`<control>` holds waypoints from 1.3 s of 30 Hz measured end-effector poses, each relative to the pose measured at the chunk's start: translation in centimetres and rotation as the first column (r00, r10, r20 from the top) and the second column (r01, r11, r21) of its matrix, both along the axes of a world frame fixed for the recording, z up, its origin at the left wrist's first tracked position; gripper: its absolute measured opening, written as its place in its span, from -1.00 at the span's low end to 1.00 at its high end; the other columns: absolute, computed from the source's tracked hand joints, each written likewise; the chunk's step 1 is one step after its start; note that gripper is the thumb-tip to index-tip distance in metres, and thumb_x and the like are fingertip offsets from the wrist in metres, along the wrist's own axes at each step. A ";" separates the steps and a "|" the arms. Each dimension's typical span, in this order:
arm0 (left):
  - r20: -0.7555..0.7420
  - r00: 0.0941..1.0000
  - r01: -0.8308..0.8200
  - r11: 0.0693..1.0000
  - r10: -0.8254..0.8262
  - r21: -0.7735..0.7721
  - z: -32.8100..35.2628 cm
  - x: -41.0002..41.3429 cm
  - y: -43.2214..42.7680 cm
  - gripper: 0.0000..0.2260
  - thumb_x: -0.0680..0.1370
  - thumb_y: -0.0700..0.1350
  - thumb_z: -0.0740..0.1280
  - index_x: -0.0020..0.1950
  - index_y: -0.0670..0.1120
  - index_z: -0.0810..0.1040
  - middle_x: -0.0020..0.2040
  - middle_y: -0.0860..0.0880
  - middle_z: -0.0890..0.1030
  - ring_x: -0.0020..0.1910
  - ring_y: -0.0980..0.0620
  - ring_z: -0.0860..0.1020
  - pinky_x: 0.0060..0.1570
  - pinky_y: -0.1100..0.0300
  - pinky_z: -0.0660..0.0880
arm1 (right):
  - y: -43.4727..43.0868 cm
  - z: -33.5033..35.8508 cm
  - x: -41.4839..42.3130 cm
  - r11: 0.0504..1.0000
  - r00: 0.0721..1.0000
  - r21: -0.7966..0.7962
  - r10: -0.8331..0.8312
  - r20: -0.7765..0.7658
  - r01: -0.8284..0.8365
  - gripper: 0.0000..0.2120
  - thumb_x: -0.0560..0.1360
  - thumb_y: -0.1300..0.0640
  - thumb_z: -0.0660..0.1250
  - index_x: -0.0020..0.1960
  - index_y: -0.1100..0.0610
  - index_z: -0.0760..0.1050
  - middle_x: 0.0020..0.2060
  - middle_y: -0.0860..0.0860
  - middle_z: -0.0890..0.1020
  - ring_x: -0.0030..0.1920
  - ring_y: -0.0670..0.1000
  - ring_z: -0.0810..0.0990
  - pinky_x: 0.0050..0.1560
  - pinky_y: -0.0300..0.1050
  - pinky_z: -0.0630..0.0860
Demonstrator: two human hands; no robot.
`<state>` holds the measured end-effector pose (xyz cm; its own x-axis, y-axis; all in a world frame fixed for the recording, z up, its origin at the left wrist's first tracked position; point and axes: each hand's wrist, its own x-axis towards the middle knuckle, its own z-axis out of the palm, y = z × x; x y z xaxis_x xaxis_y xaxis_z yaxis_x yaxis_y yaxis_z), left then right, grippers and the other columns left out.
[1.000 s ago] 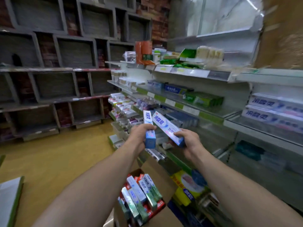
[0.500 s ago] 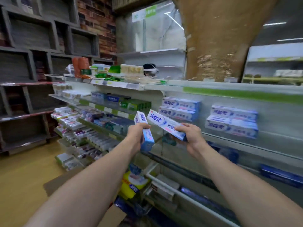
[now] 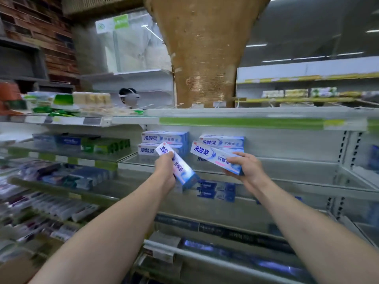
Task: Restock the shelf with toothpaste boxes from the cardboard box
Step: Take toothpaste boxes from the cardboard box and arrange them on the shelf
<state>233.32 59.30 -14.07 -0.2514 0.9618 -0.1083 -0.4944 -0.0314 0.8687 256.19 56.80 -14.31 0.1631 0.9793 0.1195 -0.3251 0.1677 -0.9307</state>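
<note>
My left hand (image 3: 165, 173) grips a white-and-blue toothpaste box (image 3: 180, 171), tilted with its far end up toward the shelf. My right hand (image 3: 247, 168) holds a second toothpaste box (image 3: 213, 155) of the same kind, slanting down to the right. Both boxes hover just in front of the glass shelf (image 3: 287, 171). On that shelf stand two small stacks of matching boxes, the left stack (image 3: 164, 140) behind my left hand's box and the right stack (image 3: 223, 141) behind my right hand's box. The cardboard box is out of view.
Shelves on the left carry green and blue boxes (image 3: 102, 145) and several packets lower down. Blue boxes (image 3: 215, 191) lie on the shelf below. A brown pillar (image 3: 205, 58) rises behind the top shelf. Another person's head (image 3: 128, 98) shows beyond the shelving.
The view has swung right and up, away from the cardboard box on the floor. Both hands have carried their boxes up close to the stacks on the glass shelf.
</note>
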 end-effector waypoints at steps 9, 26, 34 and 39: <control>0.084 0.990 0.104 0.989 -0.113 0.107 1.6 -0.2 5.0 -0.24 0.48 -0.47 0.24 0.54 0.12 0.15 0.07 -0.19 0.61 -0.16 -0.17 0.63 0.00 -0.37 0.56 | 3.9 1.0 0.8 0.986 0.987 0.049 -0.154 -0.049 0.157 -0.68 0.37 0.45 0.44 0.11 0.36 0.52 -0.07 0.28 0.66 -0.30 0.10 0.69 -0.33 0.05 0.66; 0.194 0.973 0.115 0.990 -0.129 0.081 1.2 -0.2 13.2 -0.43 0.49 -0.43 0.38 0.25 0.05 0.19 -0.06 -0.18 0.58 -0.20 -0.11 0.59 -0.09 -0.12 0.64 | 10.6 2.2 0.6 0.971 0.969 0.038 -0.236 0.066 0.234 -0.84 0.41 0.42 0.47 -0.09 0.22 0.57 -0.15 0.16 0.68 -0.14 0.15 0.68 -0.12 0.04 0.69; 0.171 0.978 0.103 0.990 -0.118 0.097 0.7 1.3 15.2 -0.42 0.49 -0.46 0.34 0.32 0.01 0.20 -0.08 -0.17 0.61 -0.17 -0.13 0.62 0.11 -0.29 0.58 | 13.7 1.5 3.0 0.915 0.801 0.179 -0.403 0.443 0.362 -0.75 0.30 0.09 0.63 -0.12 0.15 0.65 -0.18 0.09 0.73 -0.17 0.09 0.69 -0.04 0.05 0.65; 0.138 0.982 0.113 0.984 -0.132 0.134 0.7 2.6 15.4 -0.39 0.49 -0.41 0.40 0.33 0.06 0.20 -0.05 -0.16 0.63 -0.16 -0.12 0.63 0.13 -0.16 0.60 | 14.4 1.0 4.8 0.844 0.467 0.150 -0.423 0.777 0.515 -0.41 0.29 -0.24 0.57 0.22 0.01 0.62 0.08 0.04 0.70 0.15 0.14 0.61 0.19 -0.02 0.51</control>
